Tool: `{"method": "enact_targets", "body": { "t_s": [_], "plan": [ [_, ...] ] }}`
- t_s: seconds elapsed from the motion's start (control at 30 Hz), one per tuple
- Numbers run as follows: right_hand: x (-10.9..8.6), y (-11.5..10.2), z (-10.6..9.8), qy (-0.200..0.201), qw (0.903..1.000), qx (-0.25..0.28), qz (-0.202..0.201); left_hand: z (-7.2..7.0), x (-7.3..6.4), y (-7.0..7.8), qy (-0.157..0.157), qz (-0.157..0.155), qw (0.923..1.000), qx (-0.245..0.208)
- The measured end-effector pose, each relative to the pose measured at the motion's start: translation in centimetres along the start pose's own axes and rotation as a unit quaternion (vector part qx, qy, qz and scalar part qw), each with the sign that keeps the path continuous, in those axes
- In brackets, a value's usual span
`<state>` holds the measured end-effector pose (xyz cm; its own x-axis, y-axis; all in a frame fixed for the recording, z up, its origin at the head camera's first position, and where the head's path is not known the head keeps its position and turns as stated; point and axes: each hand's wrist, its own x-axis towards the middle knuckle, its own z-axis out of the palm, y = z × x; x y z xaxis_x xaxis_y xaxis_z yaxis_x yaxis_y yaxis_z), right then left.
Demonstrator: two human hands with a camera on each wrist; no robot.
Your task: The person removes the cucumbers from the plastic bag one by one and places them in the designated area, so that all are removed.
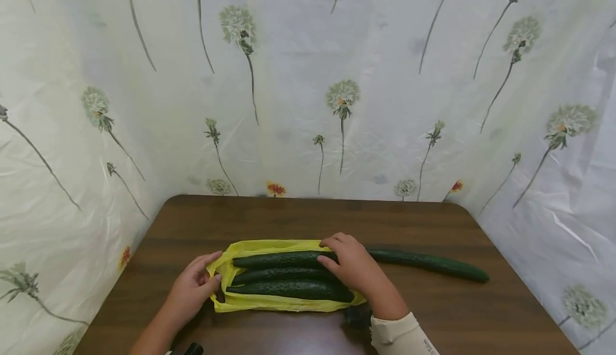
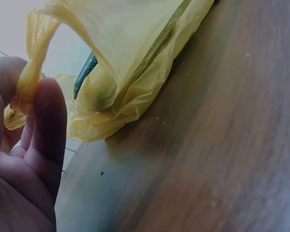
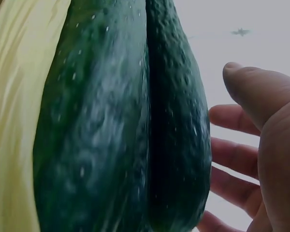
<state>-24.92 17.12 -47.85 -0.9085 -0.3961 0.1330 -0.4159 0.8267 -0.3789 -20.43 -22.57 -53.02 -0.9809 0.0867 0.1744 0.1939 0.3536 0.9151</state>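
Three dark green cucumbers lie side by side in a yellow plastic bag, its opening spread around them; the nearest cucumber shows most. My left hand pinches the bag's handle at the left end. In the left wrist view, the gathered handle runs between thumb and fingers. My right hand reaches over the cucumbers' right ends, fingers by the bag's far edge. The right wrist view has its fingers extended beside a cucumber, thumb apart. Another cucumber lies outside the bag, extending right from behind that hand.
A brown wood-grain table bears everything. Behind it and along both sides hangs a pale sheet printed with dandelions. At the bottom edge, a small black object pokes into view by the left forearm.
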Motion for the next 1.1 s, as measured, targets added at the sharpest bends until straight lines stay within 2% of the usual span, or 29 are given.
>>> {"method": "enact_targets", "body": {
  "t_s": [0.4, 0.83, 1.1],
  "plan": [
    [0.7, -1.1, 0.8, -0.009, 0.9999, -0.008, 0.005, -0.1, 0.1, -0.1, -0.009, -0.009, 0.9999, 0.007],
    [2.1, -1.7, 1.5, -0.032, 0.9993, -0.018, -0.006, 0.0, 0.1, 0.2, -0.004, -0.021, 0.9998, 0.006],
    [2.4, -2.2, 2.1, -0.037, 0.9986, -0.039, 0.001, 0.0, 0.0, 0.5, -0.003, -0.023, 0.9997, 0.002]
  ]
}}
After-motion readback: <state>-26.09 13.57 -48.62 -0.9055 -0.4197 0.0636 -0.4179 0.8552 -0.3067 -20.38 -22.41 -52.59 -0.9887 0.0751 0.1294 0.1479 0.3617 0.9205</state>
